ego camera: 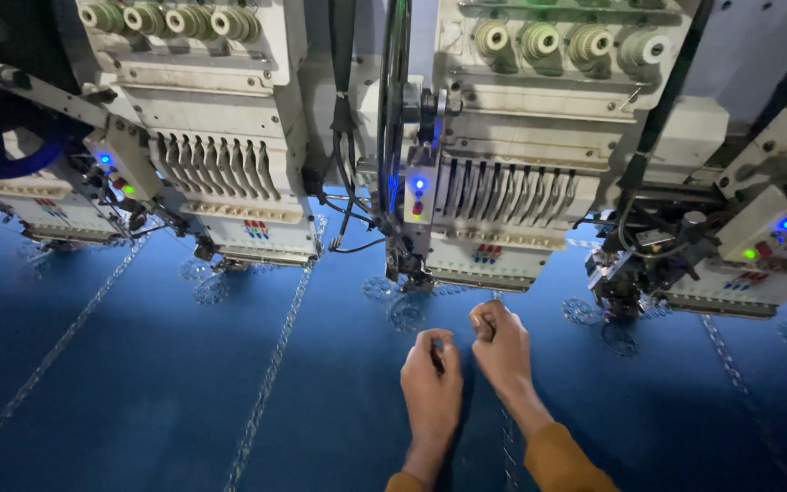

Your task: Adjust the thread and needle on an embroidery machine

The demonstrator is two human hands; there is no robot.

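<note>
My left hand [432, 387] rests on the blue fabric [157, 364], its fingers curled around a small dark tool [436, 353] that pokes out between them. Just to its right my right hand [501, 344] is closed in a loose fist with thumb and fingertips pinched together; I can see nothing in the pinch. Both hands sit just below the middle embroidery head [494, 210], close to its needle area [409, 273] and to a round stitched motif [405, 312]. Orange sleeves cover both wrists.
Cream embroidery heads hang over the fabric: one on the left [229, 182], another on the right [730, 264], a further one at the far left [38, 205]. Thread cones [539, 41] sit on top. Black cables [348, 182] dangle between heads. Stitched lines [270, 364] run along the cloth.
</note>
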